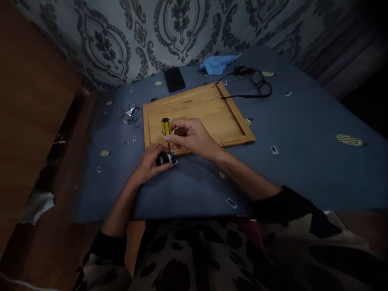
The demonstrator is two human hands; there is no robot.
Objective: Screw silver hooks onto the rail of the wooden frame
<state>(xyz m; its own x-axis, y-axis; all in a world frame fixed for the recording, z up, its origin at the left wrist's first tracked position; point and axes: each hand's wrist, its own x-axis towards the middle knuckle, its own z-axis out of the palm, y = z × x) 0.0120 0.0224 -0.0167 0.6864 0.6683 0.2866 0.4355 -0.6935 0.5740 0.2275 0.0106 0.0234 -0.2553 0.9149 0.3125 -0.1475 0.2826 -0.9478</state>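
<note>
My right hand point(189, 135) is closed around a screwdriver point(165, 127) with a yellow and black handle. The screwdriver stands upright, its shaft pointing down at a small black and silver part point(165, 159) by the near left edge of a wooden panel point(197, 106). Fingers and thumb of my left hand point(150, 162) grip that black and silver part; its exact kind is hard to make out. The panel lies flat, with a raised frame around its middle.
Small metal hardware point(131, 113) lies left of the panel. Behind it are a black phone point(174, 79) and a blue cloth point(218, 64). Dark-framed glasses point(257, 85) overlap the panel's far right corner. A patterned wall borders the blue tabletop point(309, 141) at the back.
</note>
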